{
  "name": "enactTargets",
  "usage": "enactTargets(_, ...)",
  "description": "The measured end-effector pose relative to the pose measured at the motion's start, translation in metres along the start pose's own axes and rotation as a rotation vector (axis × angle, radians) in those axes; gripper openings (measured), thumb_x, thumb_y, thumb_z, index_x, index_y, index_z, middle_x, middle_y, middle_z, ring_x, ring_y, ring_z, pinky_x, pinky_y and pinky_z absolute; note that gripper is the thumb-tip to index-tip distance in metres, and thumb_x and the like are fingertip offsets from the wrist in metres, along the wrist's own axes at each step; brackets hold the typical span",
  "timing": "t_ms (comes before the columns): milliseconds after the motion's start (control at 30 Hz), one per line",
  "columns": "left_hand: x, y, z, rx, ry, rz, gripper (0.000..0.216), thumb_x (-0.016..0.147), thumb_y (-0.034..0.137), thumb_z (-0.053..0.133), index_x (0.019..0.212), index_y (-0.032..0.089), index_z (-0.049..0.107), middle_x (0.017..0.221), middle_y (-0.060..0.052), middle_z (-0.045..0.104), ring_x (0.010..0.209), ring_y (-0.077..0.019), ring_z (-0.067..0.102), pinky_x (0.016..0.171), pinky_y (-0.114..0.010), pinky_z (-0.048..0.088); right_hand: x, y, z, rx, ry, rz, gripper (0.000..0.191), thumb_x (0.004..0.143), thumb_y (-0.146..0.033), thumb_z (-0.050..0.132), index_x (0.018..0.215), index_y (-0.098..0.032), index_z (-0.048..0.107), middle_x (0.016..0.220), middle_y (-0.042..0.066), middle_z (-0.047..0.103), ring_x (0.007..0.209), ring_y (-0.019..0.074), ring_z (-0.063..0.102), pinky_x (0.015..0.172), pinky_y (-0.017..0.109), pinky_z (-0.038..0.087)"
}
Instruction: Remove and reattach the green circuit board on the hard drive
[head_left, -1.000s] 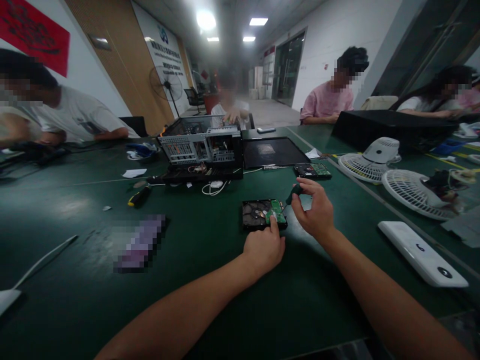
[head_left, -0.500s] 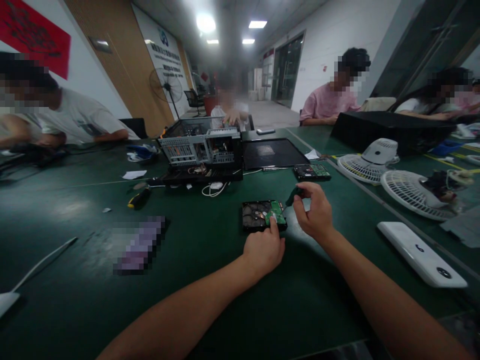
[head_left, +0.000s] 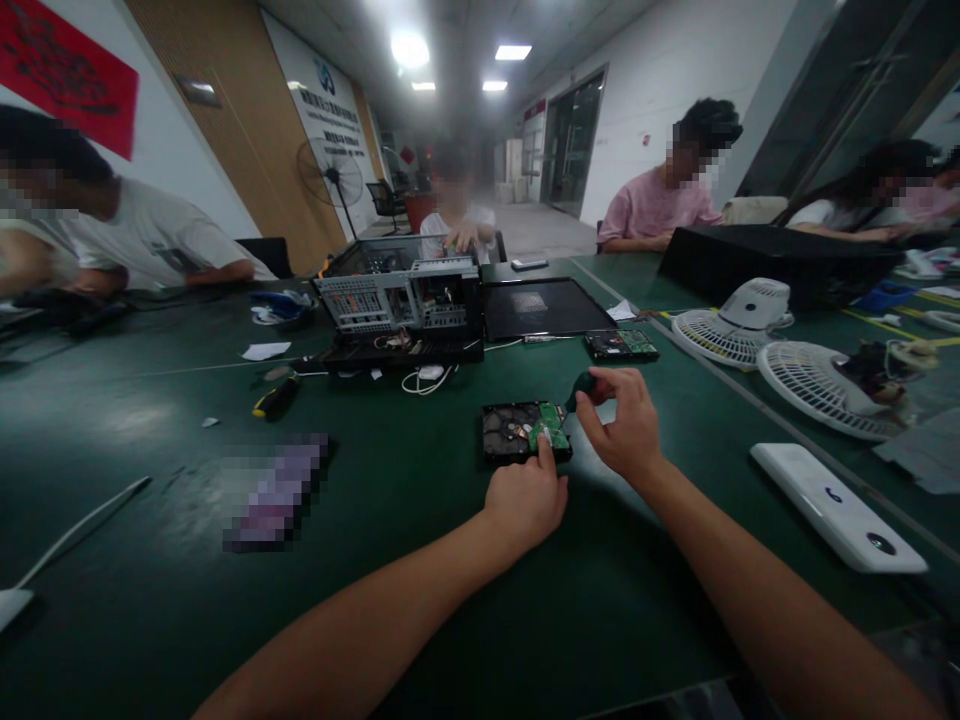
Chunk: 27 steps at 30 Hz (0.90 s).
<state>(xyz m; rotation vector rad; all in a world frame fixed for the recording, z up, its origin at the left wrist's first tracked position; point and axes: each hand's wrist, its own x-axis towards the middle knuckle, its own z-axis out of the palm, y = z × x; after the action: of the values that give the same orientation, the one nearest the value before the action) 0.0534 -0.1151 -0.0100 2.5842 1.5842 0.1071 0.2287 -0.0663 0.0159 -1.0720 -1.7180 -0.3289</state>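
A hard drive (head_left: 502,432) lies flat on the green table with its green circuit board (head_left: 550,414) facing up, towards the right end. My left hand (head_left: 525,500) rests against the drive's near edge. Its index finger stretches forward and presses on the board, while the other fingers are curled under and partly hidden. Between the thumb and fingers of my right hand (head_left: 626,425) is a screwdriver with a dark green handle (head_left: 580,388). It slants down to the left, and its thin shaft reaches the board's right part; the exact tip contact is too small to tell.
Beyond the drive stand an opened computer case (head_left: 405,300), a black panel (head_left: 551,308) and a second hard drive (head_left: 621,345). A yellow-black screwdriver (head_left: 276,397) and a blurred phone-like object (head_left: 279,492) lie left. White fan parts (head_left: 731,325) and a white device (head_left: 836,505) are right. Several people sit around.
My right hand and the screwdriver handle have shifted very slightly left. My left index finger stays on the board, and the drive has not visibly moved.
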Motion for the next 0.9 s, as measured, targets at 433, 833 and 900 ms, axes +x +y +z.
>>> enactTargets(433,0.0003,0.0006,0.0000,0.004,-0.013,-0.002,0.073,0.103,0.042,0.046,0.160,0.002,0.025,0.111,-0.022,0.073,0.086,-0.0321,0.076,0.073,-0.043,0.057,-0.0014,0.0028,0.0026,0.025,0.036,-0.025,0.040,0.090,-0.024,0.071,0.126,-0.024,0.054,0.127,0.012,0.069,0.106,0.0257,0.070,0.085,0.045,0.062)
enactTargets(833,0.0003,0.0008,-0.0026,0.009,-0.041,-0.008,0.073,0.103,0.043,0.044,0.161,0.002,0.024,0.112,-0.024,0.073,0.088,-0.0317,0.076,0.075,-0.042,0.057,-0.0019,0.0038,0.0022,0.017,0.038,-0.033,0.036,0.091,-0.024,0.068,0.125,-0.025,0.057,0.121,0.012,0.068,0.104,0.0264,0.070,0.086,0.047,0.061)
enactTargets(900,-0.0002,0.0008,-0.0031,0.012,-0.041,-0.010,0.074,0.104,0.043,0.044,0.161,0.002,0.023,0.112,-0.024,0.072,0.089,-0.0313,0.076,0.075,-0.041,0.057,-0.0027,0.0040,0.0032,0.040,0.028,-0.022,0.037,0.091,-0.023,0.066,0.126,-0.025,0.054,0.128,0.013,0.067,0.111,0.0275,0.068,0.088,0.048,0.061)
